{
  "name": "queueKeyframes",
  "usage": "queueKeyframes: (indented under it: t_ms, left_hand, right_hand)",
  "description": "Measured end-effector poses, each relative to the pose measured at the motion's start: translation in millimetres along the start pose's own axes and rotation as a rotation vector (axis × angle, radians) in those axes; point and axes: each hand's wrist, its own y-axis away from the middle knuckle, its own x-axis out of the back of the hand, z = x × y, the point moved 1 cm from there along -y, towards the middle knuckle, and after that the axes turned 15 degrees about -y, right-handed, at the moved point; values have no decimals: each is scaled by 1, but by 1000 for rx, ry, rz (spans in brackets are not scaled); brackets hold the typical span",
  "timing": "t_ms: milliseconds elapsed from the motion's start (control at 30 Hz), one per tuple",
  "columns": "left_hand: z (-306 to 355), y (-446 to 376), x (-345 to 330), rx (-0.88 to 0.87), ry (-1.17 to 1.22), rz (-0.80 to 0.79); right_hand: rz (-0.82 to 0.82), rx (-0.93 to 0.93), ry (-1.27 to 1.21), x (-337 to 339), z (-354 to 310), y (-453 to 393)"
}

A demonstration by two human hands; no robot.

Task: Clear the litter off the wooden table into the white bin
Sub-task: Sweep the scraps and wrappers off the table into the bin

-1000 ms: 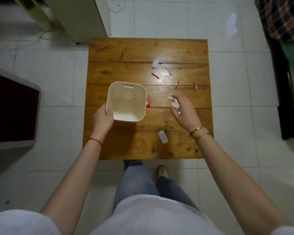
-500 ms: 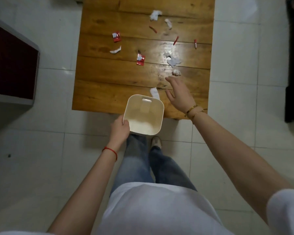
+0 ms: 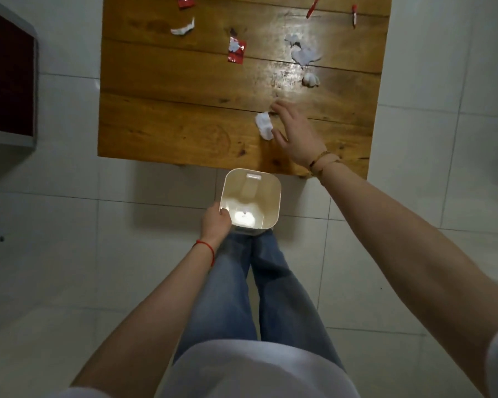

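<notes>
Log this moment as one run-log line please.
left hand: holding white bin below table edge | right hand: open, at crumpled white paper on wooden table | bin: looks empty | litter remaining: yes

One wooden table carries the litter: four white paper scraps, two red wrappers and two small red strips. One white bin is below its near edge. Two hands are in view.
</notes>
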Motion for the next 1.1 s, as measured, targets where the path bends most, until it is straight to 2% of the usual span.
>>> queueKeyframes:
  t_ms: [467,633,800,867,967,1033,1100]
  left_hand:
    - [-7,-60,-57,126,99,-62]
    - [-4,-70,-59,118,129,-46]
    - [2,-71,-57,90,150,-32]
    - [2,-71,-55,79,129,-30]
    - [1,-71,-53,67,125,-42]
    - [1,-73,-51,59,130,-52]
    - [0,-75,-50,54,125,-50]
  right_hand:
    - [-154,32,99,-61,50,-19]
    - [-196,176,123,-79,53,8]
    - [-347,313,74,-93,43,51]
    - [-284,295,-18,-87,39,56]
    - [-1,178,-126,-63,40,34]
    - [158,40,-69,-42,51,6]
    - [230,-122,18,-20,66,-23]
